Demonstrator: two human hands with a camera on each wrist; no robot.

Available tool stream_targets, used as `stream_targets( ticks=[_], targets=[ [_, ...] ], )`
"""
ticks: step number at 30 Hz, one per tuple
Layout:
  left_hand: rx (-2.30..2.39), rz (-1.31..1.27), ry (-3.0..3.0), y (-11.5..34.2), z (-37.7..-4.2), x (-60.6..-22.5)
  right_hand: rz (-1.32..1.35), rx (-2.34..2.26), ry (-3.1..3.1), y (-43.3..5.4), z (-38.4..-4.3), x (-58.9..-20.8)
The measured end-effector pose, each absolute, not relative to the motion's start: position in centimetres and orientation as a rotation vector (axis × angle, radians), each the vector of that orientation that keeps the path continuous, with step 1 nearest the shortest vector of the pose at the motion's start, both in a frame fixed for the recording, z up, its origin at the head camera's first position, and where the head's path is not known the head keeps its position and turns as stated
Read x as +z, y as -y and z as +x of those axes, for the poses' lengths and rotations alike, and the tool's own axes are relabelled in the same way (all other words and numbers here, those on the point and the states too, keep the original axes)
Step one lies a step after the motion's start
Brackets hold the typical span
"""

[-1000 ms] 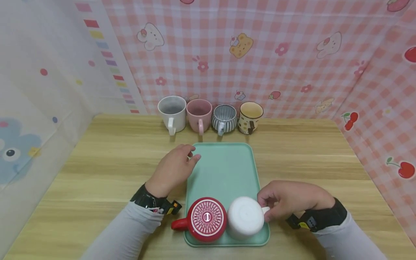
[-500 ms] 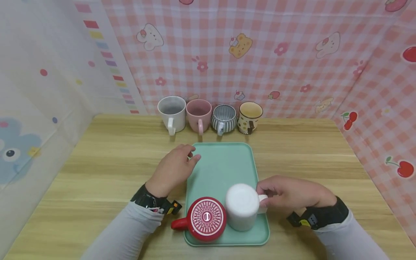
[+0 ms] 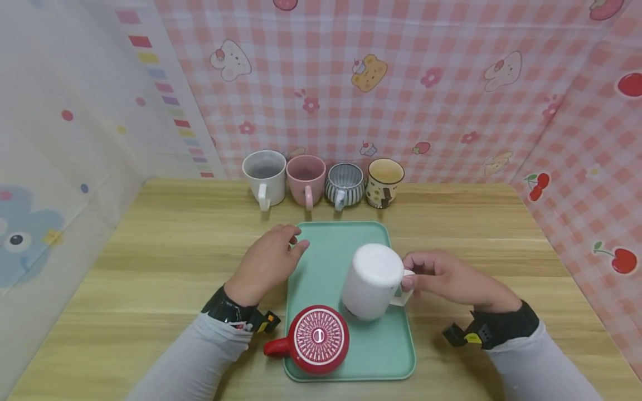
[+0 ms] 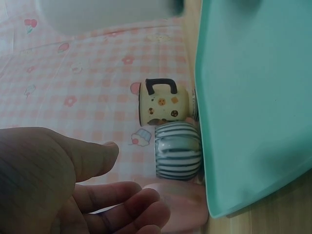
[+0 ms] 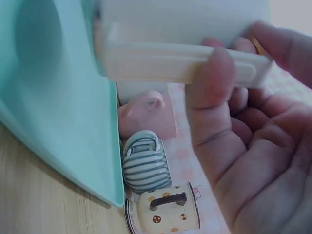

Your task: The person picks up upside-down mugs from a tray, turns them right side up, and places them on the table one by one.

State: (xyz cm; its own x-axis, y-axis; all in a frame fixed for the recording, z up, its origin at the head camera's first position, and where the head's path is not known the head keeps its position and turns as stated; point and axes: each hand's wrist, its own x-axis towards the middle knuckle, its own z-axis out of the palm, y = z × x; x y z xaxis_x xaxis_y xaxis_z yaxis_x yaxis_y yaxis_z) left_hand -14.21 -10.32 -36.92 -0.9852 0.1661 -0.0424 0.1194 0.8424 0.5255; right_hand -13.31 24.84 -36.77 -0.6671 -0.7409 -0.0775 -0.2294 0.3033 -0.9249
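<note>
My right hand pinches the handle of a white mug, which is upside down and raised over the green tray. In the right wrist view the thumb and fingers close on the white handle. An upside-down red mug sits on the near left part of the tray, its handle sticking out past the left rim. My left hand hovers at the tray's far left edge, fingers loosely bent and holding nothing. The left wrist view shows its thumb and fingers apart.
Beyond the tray, a row of upright mugs stands by the checked cloth: a grey-white mug, a pink mug, a striped cup and a cream mug with a dark handle. Cloth walls rise at both sides.
My right hand has lifted the white mug off the near right part of the tray and carried it away from me, toward the tray's middle. The left hand and red mug stay put.
</note>
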Motion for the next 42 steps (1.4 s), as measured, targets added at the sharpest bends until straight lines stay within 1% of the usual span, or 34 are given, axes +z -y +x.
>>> stream_targets(
  ticks=[9,16,19,30,36,42],
  targets=[
    [0.820,0.235,-2.943,10.4,-14.3,-36.9,-0.705,-1.603,-2.019,-24.9,-13.6,-36.5],
    [0.816,0.232,-2.941,10.3,-14.3,-37.0,-0.700,-1.933,-1.648,-24.4,-14.1,-37.4],
    [0.811,0.233,-2.944,10.3,-14.3,-37.0,-0.651,-2.024,-1.525,-24.2,-14.1,-37.7],
    [0.807,0.231,-2.937,10.2,-14.2,-37.1,-0.494,-2.156,-1.363,-23.6,-14.4,-38.4],
    [0.806,0.255,-2.935,9.9,-14.0,-37.0,-0.461,-2.198,-1.316,-23.6,-14.7,-38.7],
    [0.824,0.321,-2.906,9.3,-13.4,-36.0,-0.422,-2.238,-1.282,-23.2,-14.7,-38.5]
  ],
)
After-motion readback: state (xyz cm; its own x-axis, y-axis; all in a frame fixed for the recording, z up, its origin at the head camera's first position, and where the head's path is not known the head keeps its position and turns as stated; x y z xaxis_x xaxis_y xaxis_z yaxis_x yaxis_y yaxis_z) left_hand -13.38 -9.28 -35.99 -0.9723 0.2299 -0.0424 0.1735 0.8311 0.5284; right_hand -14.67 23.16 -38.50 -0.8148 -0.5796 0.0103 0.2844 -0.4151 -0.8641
